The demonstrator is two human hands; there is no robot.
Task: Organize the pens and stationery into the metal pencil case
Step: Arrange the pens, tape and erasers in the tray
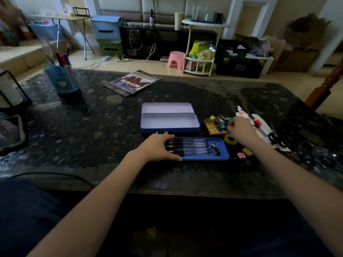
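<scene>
The blue metal pencil case [169,125] stands open on the dark table with its lid up and its inside bare. In front of it lies a blue tray [223,154] holding several black pens [193,145] and a small dark clip. My left hand [159,148] rests on the tray's left end, fingers flat over the pen caps. My right hand [239,127] reaches into a pile of coloured binder clips [220,121] and pinches one. A yellow tape roll [230,139], two erasers [245,153] and scissors [276,139] lie to the right.
A book [132,82] lies behind the case. A blue pen holder [62,78] stands at the back left, a phone [9,132] at the left edge. White pens and a red-capped item [257,123] lie beyond my right hand. A cable crosses the near left edge.
</scene>
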